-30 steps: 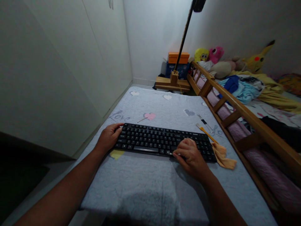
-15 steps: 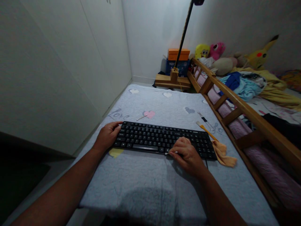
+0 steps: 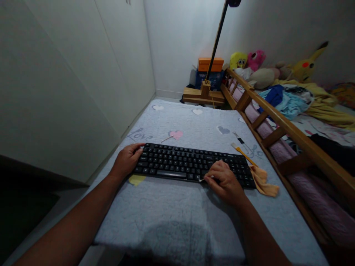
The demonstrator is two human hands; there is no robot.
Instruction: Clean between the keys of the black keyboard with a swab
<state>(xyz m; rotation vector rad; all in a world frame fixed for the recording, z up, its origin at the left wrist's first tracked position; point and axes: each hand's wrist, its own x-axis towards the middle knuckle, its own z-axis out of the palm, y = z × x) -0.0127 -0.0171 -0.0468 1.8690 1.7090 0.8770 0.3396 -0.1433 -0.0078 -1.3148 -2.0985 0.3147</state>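
Note:
A black keyboard (image 3: 177,160) lies on the cloth-covered surface in front of me. My left hand (image 3: 128,159) grips its left end, with the fingertips at the upper left corner. Between the thumb and fingers of my right hand (image 3: 224,181) is a cotton swab (image 3: 202,180). Its white tip touches or nearly touches the keyboard's front edge, right of the space bar. Beyond the keyboard a second cotton swab (image 3: 167,138) rests on the cloth. To the right are a brush with an orange handle (image 3: 244,154), a tweezer-like metal tool (image 3: 242,142) and an orange cloth (image 3: 262,181).
A wooden bed rail (image 3: 291,136) runs along the right side, with plush toys and clothes beyond it. White cabinet doors (image 3: 83,66) stand on the left. At the far end are a wooden stand with a black pole (image 3: 216,42) and an orange box (image 3: 210,64).
My right hand has shifted slightly to the right with the cotton swab, along the keyboard's front edge. My left hand and the keyboard have stayed in place.

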